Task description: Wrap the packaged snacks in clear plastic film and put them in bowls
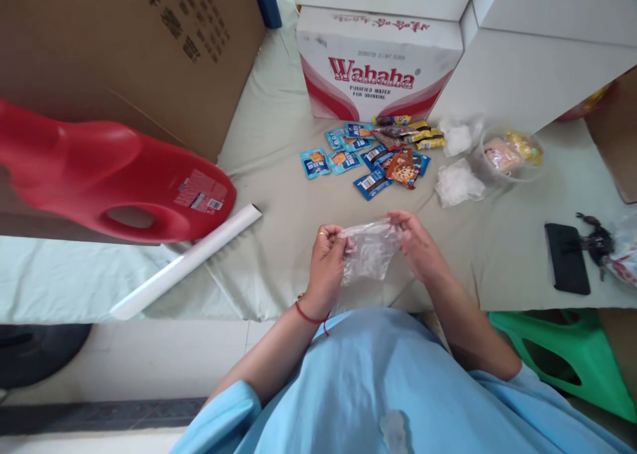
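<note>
A clear plastic bag (371, 251) is stretched between my two hands, close to the table's front edge. My left hand (327, 258) pinches its left upper corner, and my right hand (415, 241) grips the right upper corner. The bag hangs limp and looks flat. Beyond it lie several small snack packets: light blue ones (344, 160), dark blue ones (372, 183), a brown one (404, 168) and yellow ones (428, 139). To their right sit two bunched clear plastic bags (458, 183) and a round clear tub (522, 175) with packets inside.
A red jug (149, 182) lies on its side at left, near a white roll (189, 261) and a large cardboard box (164, 62). A Wahaba-style white carton lettered Wahaha (378, 75) stands behind. At right are a black phone (566, 258) and a green stool (572, 354).
</note>
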A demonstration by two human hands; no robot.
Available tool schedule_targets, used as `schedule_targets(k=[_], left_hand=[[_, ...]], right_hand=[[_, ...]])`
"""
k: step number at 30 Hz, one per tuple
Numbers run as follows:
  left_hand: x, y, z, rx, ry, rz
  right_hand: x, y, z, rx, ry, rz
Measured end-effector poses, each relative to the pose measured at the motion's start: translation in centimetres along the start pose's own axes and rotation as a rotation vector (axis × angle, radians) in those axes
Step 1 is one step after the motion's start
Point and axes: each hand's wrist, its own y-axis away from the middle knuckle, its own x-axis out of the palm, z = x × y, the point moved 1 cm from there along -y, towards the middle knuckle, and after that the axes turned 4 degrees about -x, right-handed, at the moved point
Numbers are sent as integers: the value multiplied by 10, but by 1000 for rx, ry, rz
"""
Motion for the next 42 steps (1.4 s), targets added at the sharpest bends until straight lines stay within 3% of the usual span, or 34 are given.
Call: schedule_targets(k=[3, 5, 11, 18, 21, 24, 27, 31, 34, 36, 38, 40, 42], left_hand=[[-2, -4, -1, -46, 6, -78], [-6, -6, -2, -79, -10, -93], [-9, -6, 1, -74, -42, -73], [6, 10, 6, -16, -38, 84], [-2, 7, 0, 20, -35, 22], [-22, -3, -7, 76, -5, -141], [-41, -15, -7, 149, -6, -247], [-53, -21, 6, 143, -38, -277], [-52, -20, 16, 88, -122, -243], [-48, -18, 20, 83, -165, -208], [-44, -16, 20, 105, -191, -174], [-39, -13, 19, 132, -229, -142], [-35, -9, 18, 149, -263, -115]], right_hand=[[3, 3, -5, 10, 149, 97], [-3, 3, -6, 65, 152, 94], [-28, 5, -3, -28, 268, -187], [14, 4, -11, 38, 158, 12], [16, -1, -10, 30, 86, -18], [-6, -4, -4, 34, 71, -66], [-42, -3, 0, 36, 119, -111], [-85, 0, -5, 69, 215, -155], [-98, 2, -8, 16, 384, -285], [-93, 4, -3, -91, 504, -420], [-76, 5, 5, -219, 556, -471], [-49, 3, 14, -335, 561, -353], [-19, -3, 17, -426, 580, -135]])
